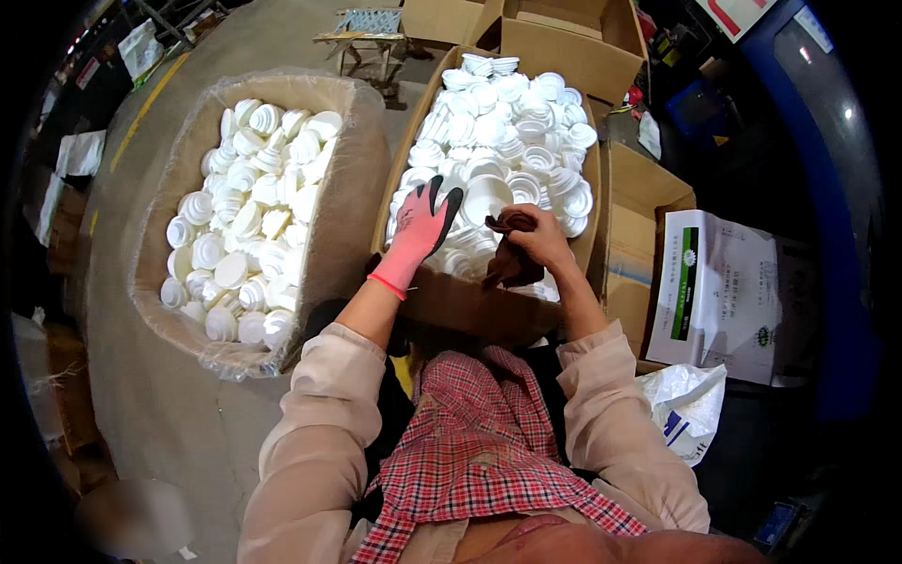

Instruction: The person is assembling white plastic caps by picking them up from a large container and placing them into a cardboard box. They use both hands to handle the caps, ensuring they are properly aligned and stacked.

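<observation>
My left hand [423, 228] wears a pink glove with black fingertips. Its fingers are spread above white round plastic lids [470, 122] heaped in a cardboard box [597, 202]. Just right of those fingertips lies a larger white disc [487, 196], with a visible gap from the glove. Bare, with no glove, my right hand [545, 240] is closed on a dark brown cloth [513, 258]. The cloth hangs down over the near right part of the heap and hides some lids.
On the left stands a second carton lined with clear plastic [343, 179], full of cream-white round lids [249, 221]. To the right are an open cardboard box [634, 226], a white printed carton [714, 291] and a white plastic bag [686, 404]. A small stool [366, 36] stands beyond the boxes.
</observation>
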Tool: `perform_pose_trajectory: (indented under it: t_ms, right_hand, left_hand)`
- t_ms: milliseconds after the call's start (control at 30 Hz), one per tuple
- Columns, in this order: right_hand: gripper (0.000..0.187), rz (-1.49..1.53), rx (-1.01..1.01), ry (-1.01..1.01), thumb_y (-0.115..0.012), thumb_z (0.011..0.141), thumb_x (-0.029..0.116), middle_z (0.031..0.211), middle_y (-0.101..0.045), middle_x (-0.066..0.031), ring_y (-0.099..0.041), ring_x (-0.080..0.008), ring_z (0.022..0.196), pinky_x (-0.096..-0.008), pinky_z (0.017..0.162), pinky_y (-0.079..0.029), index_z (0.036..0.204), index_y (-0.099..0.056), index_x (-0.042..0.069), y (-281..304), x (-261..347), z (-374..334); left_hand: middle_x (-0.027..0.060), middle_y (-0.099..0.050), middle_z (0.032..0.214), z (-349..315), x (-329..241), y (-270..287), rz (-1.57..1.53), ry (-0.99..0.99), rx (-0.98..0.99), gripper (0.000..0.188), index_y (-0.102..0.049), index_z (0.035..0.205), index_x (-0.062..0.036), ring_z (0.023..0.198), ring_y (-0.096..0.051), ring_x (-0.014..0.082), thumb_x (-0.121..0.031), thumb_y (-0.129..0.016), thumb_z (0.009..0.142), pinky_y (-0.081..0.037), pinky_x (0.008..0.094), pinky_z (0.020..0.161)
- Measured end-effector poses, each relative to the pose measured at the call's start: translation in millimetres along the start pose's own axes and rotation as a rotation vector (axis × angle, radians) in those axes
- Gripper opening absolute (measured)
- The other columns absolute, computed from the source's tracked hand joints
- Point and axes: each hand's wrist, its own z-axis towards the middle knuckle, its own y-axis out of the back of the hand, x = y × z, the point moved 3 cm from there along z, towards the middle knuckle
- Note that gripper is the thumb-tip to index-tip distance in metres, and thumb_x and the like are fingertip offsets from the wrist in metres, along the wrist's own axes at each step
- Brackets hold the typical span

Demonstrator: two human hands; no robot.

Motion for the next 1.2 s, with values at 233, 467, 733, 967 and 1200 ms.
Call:
perform_pose_trajectory:
  t_ms: [233,467,733,967,1200]
  right_hand:
    - [0.043,0.192,0.239,0.105,-0.064,0.069,-0.001,0.105,-0.065,-0.0077,-0.061,-0.0167,0.099,-0.0305,0.093,-0.047,0.112,-0.063,0.002,1.5,45.3,-23.2]
    - [0.038,0.262,-0.153,0.307,-0.066,0.072,0.002,0.103,-0.057,-0.0081,-0.059,-0.023,0.101,-0.0329,0.092,-0.045,0.109,-0.058,0.005,9.4,72.1,-42.3]
    - [0.031,-0.354,0.084,0.827,-0.067,0.067,-0.004,0.106,-0.059,-0.0056,-0.058,-0.0276,0.095,-0.0346,0.084,-0.048,0.094,-0.066,0.01,-0.3,82.2,-60.9]
    - [0.026,-0.483,-0.192,0.876,-0.066,0.068,0.002,0.102,-0.06,-0.0048,-0.056,-0.0275,0.09,-0.0355,0.074,-0.051,0.092,-0.064,0.011,13.3,89.7,-66.0]
    - [0.032,-0.16,-0.363,0.522,-0.063,0.066,-0.007,0.099,-0.057,-0.0138,-0.061,-0.0316,0.091,-0.0352,0.081,-0.051,0.097,-0.063,0.002,21.4,69.4,-49.4]
  left_hand:
    - [0.0115,-0.052,0.132,-20.5,-76.6,-8.9,-1.506,0.006,0.575,0.054,-0.029,0.146,-0.0019,0.12,-0.051,0.0179,-0.025,-0.047,0.1,-0.041,0.0296,0.101]
    - [0.0117,-0.056,0.125,-18.1,-84.0,-4.0,-0.466,-0.492,0.11,0.064,-0.043,0.134,-0.0017,0.115,-0.055,0.0201,0.003,-0.071,0.076,-0.046,0.0331,0.096]
    - [0.0104,-0.065,0.107,-14.9,-78.6,-24.2,-0.476,-0.534,0.201,0.045,-0.05,0.127,-0.0018,0.096,-0.063,0.0171,-0.005,-0.065,0.085,-0.051,0.0294,0.085]
    - [0.0134,-0.065,0.102,-15.4,-63.6,-45.7,-1.564,0.369,0.617,0.052,-0.057,0.117,0.0029,0.093,-0.064,0.0212,-0.042,-0.036,0.102,-0.053,0.0325,0.084]
    - [0.0171,-0.061,0.116,-31.8,-108.5,-19.2,-0.541,-0.429,0.163,0.034,-0.056,0.121,0.0005,0.109,-0.058,0.0232,-0.009,-0.047,0.09,-0.044,0.0344,0.094]
